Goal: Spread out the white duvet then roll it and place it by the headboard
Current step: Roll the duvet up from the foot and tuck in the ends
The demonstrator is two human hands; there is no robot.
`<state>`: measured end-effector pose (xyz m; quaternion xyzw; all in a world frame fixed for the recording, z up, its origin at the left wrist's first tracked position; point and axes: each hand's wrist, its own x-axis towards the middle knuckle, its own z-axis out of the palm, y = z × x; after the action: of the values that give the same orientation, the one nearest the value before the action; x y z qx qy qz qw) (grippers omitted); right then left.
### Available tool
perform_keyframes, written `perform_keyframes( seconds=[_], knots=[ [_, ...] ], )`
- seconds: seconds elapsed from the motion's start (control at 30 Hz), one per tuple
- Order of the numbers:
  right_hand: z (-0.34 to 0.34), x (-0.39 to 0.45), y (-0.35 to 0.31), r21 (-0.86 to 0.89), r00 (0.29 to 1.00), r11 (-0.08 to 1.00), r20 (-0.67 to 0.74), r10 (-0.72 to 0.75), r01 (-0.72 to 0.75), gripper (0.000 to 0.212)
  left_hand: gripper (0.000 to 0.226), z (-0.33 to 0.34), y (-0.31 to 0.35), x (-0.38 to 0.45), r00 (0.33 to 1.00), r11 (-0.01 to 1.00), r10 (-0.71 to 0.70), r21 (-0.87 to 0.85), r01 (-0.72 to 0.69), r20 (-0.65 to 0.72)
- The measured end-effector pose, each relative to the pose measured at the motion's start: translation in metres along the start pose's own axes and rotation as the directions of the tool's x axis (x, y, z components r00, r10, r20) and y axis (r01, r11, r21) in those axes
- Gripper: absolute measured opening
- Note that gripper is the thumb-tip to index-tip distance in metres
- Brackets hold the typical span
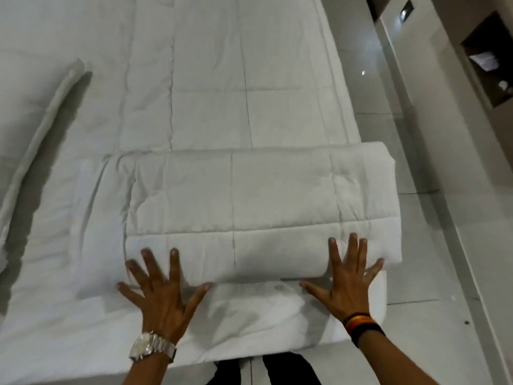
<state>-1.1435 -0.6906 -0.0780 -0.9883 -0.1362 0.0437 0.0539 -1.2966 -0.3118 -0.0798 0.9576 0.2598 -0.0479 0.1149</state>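
The white quilted duvet (222,93) lies as a long strip down the right side of the bed. Its near end is wound into a thick roll (249,207) that lies across the strip. My left hand (161,293), with a silver watch on the wrist, presses flat on the roll's near left edge, fingers spread. My right hand (347,279), with a striped wristband, presses flat on the roll's near right edge, fingers spread as well. Neither hand grips the fabric. The headboard is out of view.
A white sheet (55,245) covers the bed to the left, with a long folded white strip (44,126) lying on it. Pale floor tiles (416,245) run along the right side of the bed. A wall unit with an open niche (488,62) stands at the far right.
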Motion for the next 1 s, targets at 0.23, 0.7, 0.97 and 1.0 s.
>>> perform_keyframes(
  seconds=[0.23,0.7,0.97,1.0],
  knots=[
    [0.027,0.064,0.003,-0.028,0.97,0.99,-0.201,-0.138,0.135,0.132,0.122,0.005,-0.009,0.059,0.977,0.976,0.174,0.154,-0.154,-0.123],
    [-0.024,0.145,-0.021,0.08,0.899,0.929,-0.294,-0.325,0.362,0.079,0.016,-0.04,0.038,0.095,0.93,0.958,0.227,-0.107,-0.267,-0.289],
    [-0.089,0.083,-0.012,0.296,0.947,0.905,-0.198,-0.254,0.305,0.066,0.015,-0.106,0.049,0.02,0.923,0.96,0.106,-0.205,-0.192,-0.371],
    [-0.099,0.073,-0.012,0.305,0.941,0.899,-0.23,-0.25,0.313,0.067,0.018,-0.115,0.051,0.011,0.92,0.954,0.097,-0.227,-0.194,-0.379]
  ],
)
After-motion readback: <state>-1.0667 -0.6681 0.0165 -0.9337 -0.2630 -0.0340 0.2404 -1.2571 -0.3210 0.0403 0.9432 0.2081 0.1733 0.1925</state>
